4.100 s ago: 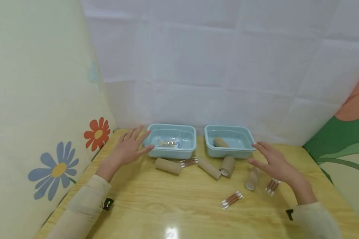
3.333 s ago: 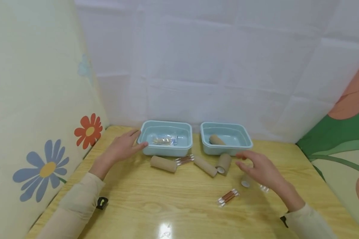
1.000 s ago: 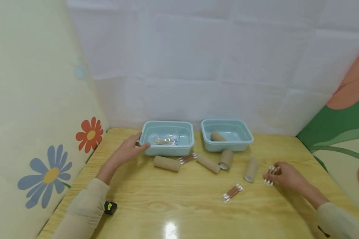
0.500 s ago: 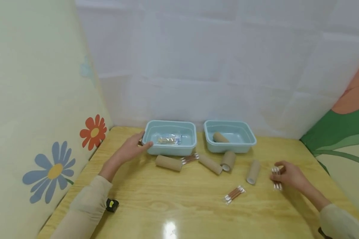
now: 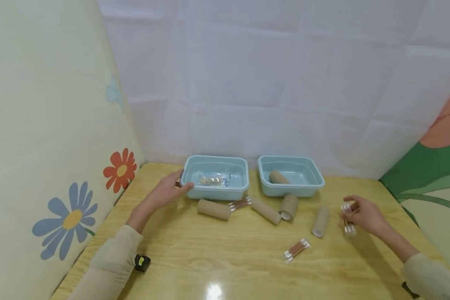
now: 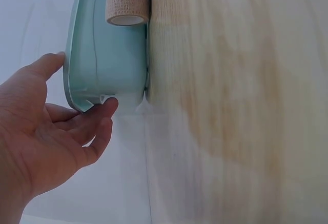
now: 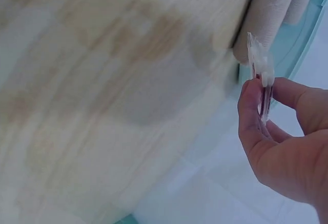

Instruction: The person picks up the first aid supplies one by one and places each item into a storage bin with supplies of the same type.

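My left hand (image 5: 163, 192) grips the left end of a light blue plastic bin (image 5: 217, 193). In the left wrist view the thumb lies on the rim and the other fingers curl against the bin's end. A clear packet of thin sticks (image 5: 214, 180) lies inside. On the right, my right hand (image 5: 367, 216) pinches a clear packet of brown-stemmed cotton swabs (image 5: 348, 221) between thumb and fingers. The right wrist view shows this packet (image 7: 262, 75) edge-on, above the table. A tan bandage roll (image 5: 321, 221) lies just left of that hand.
A second blue bin (image 5: 290, 191) holds one tan roll (image 5: 278, 177). In front of the bins lie more rolls (image 5: 213, 209), with one swab packet (image 5: 241, 203) among them. Another swab packet (image 5: 297, 250) lies nearer the front. A white cloth (image 5: 225, 83) hangs behind the table.
My right hand moved from above the rolls to the swab packet at the right, pinched it and raised it slightly, turning it upright. The left hand has settled on the bin's end.
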Demonstrator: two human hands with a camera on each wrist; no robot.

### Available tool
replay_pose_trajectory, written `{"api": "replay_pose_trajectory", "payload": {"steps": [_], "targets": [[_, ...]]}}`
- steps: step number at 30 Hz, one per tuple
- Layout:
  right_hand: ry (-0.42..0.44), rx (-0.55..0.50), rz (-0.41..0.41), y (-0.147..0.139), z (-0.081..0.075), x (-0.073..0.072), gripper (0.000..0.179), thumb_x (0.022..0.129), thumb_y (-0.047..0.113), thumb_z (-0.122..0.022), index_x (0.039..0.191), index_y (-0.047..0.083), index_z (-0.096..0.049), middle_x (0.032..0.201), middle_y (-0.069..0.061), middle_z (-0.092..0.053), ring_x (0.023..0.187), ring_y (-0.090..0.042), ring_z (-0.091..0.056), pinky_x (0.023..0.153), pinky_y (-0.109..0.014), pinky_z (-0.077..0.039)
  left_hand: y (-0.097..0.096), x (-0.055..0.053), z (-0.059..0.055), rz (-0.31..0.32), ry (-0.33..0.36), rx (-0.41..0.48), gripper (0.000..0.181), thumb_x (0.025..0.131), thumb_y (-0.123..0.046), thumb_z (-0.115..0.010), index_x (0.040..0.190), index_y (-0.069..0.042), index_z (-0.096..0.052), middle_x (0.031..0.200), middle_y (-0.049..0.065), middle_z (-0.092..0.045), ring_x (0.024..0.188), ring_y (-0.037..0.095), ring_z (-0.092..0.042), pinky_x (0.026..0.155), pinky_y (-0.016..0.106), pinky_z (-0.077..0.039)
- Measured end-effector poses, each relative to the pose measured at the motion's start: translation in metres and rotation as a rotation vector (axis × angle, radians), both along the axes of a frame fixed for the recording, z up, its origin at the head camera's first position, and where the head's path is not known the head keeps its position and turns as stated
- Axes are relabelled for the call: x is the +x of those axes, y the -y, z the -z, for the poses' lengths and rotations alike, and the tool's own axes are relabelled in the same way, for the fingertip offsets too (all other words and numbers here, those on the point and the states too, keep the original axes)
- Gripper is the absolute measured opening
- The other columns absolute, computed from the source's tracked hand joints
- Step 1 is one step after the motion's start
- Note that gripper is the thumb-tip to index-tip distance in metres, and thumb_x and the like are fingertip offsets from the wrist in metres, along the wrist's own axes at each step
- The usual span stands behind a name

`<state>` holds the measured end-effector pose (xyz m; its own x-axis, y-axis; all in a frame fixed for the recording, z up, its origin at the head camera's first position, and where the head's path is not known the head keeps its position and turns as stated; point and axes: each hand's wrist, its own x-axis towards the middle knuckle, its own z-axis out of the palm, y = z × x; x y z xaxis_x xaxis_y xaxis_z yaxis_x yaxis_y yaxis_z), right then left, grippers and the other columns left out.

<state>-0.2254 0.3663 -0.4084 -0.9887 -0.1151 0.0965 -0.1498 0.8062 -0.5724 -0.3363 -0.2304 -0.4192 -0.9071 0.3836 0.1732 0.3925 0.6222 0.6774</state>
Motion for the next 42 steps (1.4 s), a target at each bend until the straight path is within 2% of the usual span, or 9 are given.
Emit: {"api": "replay_pose_trajectory", "payload": {"steps": [5,11,18,25,29,36,42], "targets": [[-0.06,0.032,-0.038,0.014,-0.012,-0.004,0.05,0.093,0.008,-0.075,0.132,-0.015,-0.052,0.09,-0.01,-0.067,0.076,-0.021,-0.066,0.06,-0.034,-0.054,0.004,0.001,0.006,0.003,-0.009,0.022,0.08,0.104,-0.04,-0.06,0.155,0.011,-0.026,0.137,0.03,-0.052,0.111,0.036,-0.06,0.09,0.048,-0.054],[-0.088,0.048,-0.072,0.034,-0.032,-0.013,0.052,0.094,0.013,-0.074,0.135,-0.011,-0.051,0.094,-0.01,-0.067,0.082,-0.025,-0.067,0.061,-0.035,-0.054,0.005,0.005,0.012,0.0,0.008,0.044,0.081,0.103,-0.041,-0.061,0.156,0.01,-0.026,0.14,0.03,-0.051,0.112,0.037,-0.061,0.09,0.048,-0.054],[-0.112,0.025,-0.131,0.07,-0.058,-0.022,0.05,0.095,0.015,-0.075,0.135,-0.007,-0.054,0.094,-0.009,-0.067,0.082,-0.024,-0.068,0.062,-0.035,-0.054,0.005,0.008,0.012,0.002,0.025,0.056,0.078,0.104,-0.04,-0.061,0.156,0.008,-0.028,0.137,0.029,-0.054,0.112,0.036,-0.06,0.09,0.048,-0.054],[-0.151,0.029,-0.227,0.11,-0.073,-0.031,0.046,0.093,0.01,-0.076,0.133,-0.004,-0.057,0.093,-0.007,-0.066,0.078,-0.018,-0.067,0.06,-0.033,-0.054,0.005,0.007,0.011,-0.02,0.004,0.054,0.081,0.103,-0.043,-0.06,0.157,0.007,-0.027,0.139,0.028,-0.053,0.113,0.035,-0.06,0.09,0.048,-0.054],[-0.183,0.037,-0.26,0.128,-0.076,-0.038,0.045,0.093,0.009,-0.076,0.132,-0.004,-0.058,0.094,-0.007,-0.066,0.078,-0.018,-0.067,0.061,-0.033,-0.054,0.003,0.004,0.009,-0.02,-0.009,0.062,0.079,0.103,-0.041,-0.061,0.158,0.006,-0.026,0.141,0.027,-0.052,0.113,0.034,-0.059,0.091,0.048,-0.053],[-0.211,0.041,-0.32,0.153,-0.071,-0.059,0.044,0.092,0.008,-0.076,0.131,-0.005,-0.059,0.092,-0.006,-0.067,0.075,-0.016,-0.066,0.063,-0.034,-0.054,0.0,-0.003,0.007,0.009,-0.028,0.082,0.076,0.103,-0.038,-0.062,0.155,0.008,-0.031,0.138,0.027,-0.054,0.111,0.034,-0.061,0.091,0.048,-0.053],[-0.144,0.068,-0.335,0.174,-0.068,-0.079,0.047,0.095,0.012,-0.074,0.137,-0.002,-0.057,0.096,-0.005,-0.067,0.078,-0.016,-0.066,0.067,-0.037,-0.055,0.002,0.0,0.009,-0.01,-0.016,0.077,0.08,0.102,-0.042,-0.063,0.156,0.007,-0.03,0.136,0.027,-0.055,0.11,0.034,-0.06,0.089,0.047,-0.054]]}}
